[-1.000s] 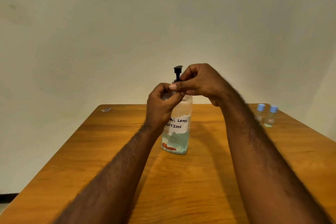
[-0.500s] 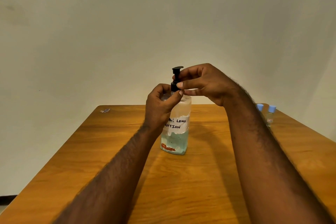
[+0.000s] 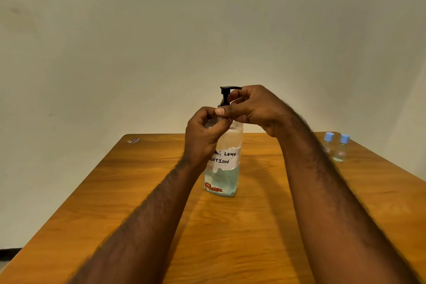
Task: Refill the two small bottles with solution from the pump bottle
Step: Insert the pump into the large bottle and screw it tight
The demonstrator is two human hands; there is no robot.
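pump bottle (image 3: pixel 223 168) stood upright mid-table (image 3: pixel 253 226) | left hand (image 3: pixel 202 136) grip wrapped on its shoulder | right hand (image 3: pixel 251 108) grip pinched on black pump collar (image 3: pixel 224 105) | two small bottles (image 3: pixel 335 146) capped blue, far right, well apart

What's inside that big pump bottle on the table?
The pump bottle holds pale blue-green liquid filling roughly its lower third; above that it looks empty. A handwritten label and the left hand cover part of the middle, so any tube inside cannot be seen.
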